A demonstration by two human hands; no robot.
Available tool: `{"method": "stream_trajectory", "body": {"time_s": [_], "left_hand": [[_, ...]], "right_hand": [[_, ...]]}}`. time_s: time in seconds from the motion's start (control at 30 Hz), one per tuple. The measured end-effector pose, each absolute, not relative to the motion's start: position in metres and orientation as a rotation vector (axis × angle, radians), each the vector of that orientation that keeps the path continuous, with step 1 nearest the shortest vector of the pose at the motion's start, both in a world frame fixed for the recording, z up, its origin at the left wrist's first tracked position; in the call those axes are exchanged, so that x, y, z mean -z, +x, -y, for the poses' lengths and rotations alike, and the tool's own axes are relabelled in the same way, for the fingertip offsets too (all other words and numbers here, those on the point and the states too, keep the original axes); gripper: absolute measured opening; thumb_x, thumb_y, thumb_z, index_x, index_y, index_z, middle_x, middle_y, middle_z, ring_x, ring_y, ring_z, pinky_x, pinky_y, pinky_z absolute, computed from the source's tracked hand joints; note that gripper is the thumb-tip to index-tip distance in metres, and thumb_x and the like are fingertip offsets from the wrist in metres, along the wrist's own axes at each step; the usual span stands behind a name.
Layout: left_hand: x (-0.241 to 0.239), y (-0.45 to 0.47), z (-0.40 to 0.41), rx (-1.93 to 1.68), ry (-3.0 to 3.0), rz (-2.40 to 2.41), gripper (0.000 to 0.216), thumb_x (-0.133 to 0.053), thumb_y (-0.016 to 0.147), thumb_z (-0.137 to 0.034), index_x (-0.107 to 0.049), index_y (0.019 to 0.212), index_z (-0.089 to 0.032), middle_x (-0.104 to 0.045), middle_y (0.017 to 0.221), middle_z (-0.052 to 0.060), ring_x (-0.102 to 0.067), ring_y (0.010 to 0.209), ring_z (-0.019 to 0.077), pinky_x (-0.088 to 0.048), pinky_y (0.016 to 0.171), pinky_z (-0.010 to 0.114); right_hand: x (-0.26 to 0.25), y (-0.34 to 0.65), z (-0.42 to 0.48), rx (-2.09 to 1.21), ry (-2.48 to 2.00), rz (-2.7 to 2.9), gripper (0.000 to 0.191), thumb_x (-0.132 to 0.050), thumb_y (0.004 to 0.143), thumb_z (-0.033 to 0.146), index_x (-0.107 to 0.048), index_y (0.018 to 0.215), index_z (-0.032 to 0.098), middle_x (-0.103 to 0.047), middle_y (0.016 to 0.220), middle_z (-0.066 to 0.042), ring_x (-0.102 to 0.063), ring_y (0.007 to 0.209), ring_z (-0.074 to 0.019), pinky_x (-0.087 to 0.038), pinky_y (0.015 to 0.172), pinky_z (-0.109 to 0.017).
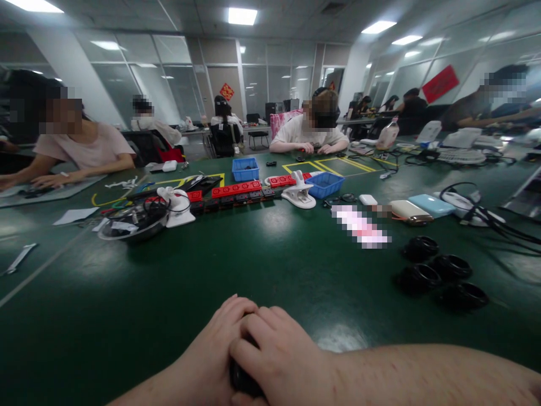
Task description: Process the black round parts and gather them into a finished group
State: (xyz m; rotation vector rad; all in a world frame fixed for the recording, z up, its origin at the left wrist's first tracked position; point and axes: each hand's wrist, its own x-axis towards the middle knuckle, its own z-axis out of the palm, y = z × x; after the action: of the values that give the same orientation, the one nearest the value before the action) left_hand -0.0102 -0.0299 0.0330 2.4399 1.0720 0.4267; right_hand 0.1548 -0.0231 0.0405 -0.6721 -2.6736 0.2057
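Note:
At the near edge of the green table (270,265) both of my hands are closed together around a small black object (243,378). It shows only as a dark sliver between them. My left hand (211,352) cups it from the left. Over the top lies my right hand (279,352), fingers curled and pressed on it. What the object is cannot be made out. Several black rings (439,276) lie on the table to the right, well apart from my hands.
Mid-table stand a red and black power strip row (236,194), two blue baskets (324,184), a white clamp (299,194) and a dark bowl with cables (135,221). Phones and power banks (418,208) lie at right. Other people work at the left and far sides.

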Motion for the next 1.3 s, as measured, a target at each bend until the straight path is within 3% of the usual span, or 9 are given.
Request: {"method": "stream_trajectory", "body": {"time_s": [0.1,0.23,0.47,0.8,1.3], "left_hand": [[-0.039,-0.004,0.031,-0.473,2.358,-1.152,0.037,-0.068,0.06,-0.03,-0.057,0.093,-0.02,-0.058,0.095,0.004,-0.053,0.093,0.026,-0.025,0.102,0.052],[-0.035,-0.003,0.029,-0.532,2.329,-1.2,0.026,-0.063,0.059,-0.02,-0.056,0.085,-0.019,-0.057,0.09,0.004,-0.053,0.088,0.0243,-0.032,0.098,0.048],[-0.034,-0.005,0.027,-0.579,2.297,-1.247,0.029,-0.059,0.062,-0.02,-0.055,0.09,-0.02,-0.058,0.095,0.005,-0.052,0.093,0.0257,-0.036,0.094,0.043],[-0.023,-0.011,0.028,-0.596,2.375,-1.169,0.043,-0.058,0.061,-0.02,-0.051,0.103,-0.022,-0.059,0.103,0.006,-0.051,0.102,0.0291,-0.028,0.101,0.049],[-0.014,-0.014,0.028,-0.629,2.389,-1.191,0.044,-0.062,0.061,-0.028,-0.053,0.103,-0.022,-0.06,0.105,0.007,-0.052,0.102,0.0306,-0.029,0.101,0.05]], "right_hand": [[-0.04,0.154,0.024,-0.191,-0.758,2.635,0.029,-0.056,0.069,0.043,-0.057,0.082,0.017,-0.056,0.084,-0.006,-0.045,0.076,-0.02,-0.035,0.064,-0.034],[-0.043,0.156,0.022,-0.139,-0.79,2.589,0.026,-0.054,0.069,0.039,-0.056,0.082,0.016,-0.055,0.083,-0.006,-0.043,0.074,-0.0202,-0.034,0.064,-0.035],[-0.052,0.161,0.019,-0.156,-0.77,2.607,0.026,-0.053,0.075,0.038,-0.056,0.089,0.016,-0.055,0.089,-0.007,-0.044,0.076,-0.0198,-0.035,0.066,-0.034],[-0.048,0.158,0.015,-0.201,-0.751,2.598,0.024,-0.054,0.073,0.039,-0.056,0.082,0.016,-0.055,0.082,-0.005,-0.044,0.073,-0.0183,-0.035,0.064,-0.032],[-0.045,0.157,0.014,-0.191,-0.721,2.607,0.03,-0.056,0.073,0.043,-0.056,0.084,0.015,-0.056,0.083,-0.005,-0.045,0.073,-0.0183,-0.036,0.064,-0.031]]}}
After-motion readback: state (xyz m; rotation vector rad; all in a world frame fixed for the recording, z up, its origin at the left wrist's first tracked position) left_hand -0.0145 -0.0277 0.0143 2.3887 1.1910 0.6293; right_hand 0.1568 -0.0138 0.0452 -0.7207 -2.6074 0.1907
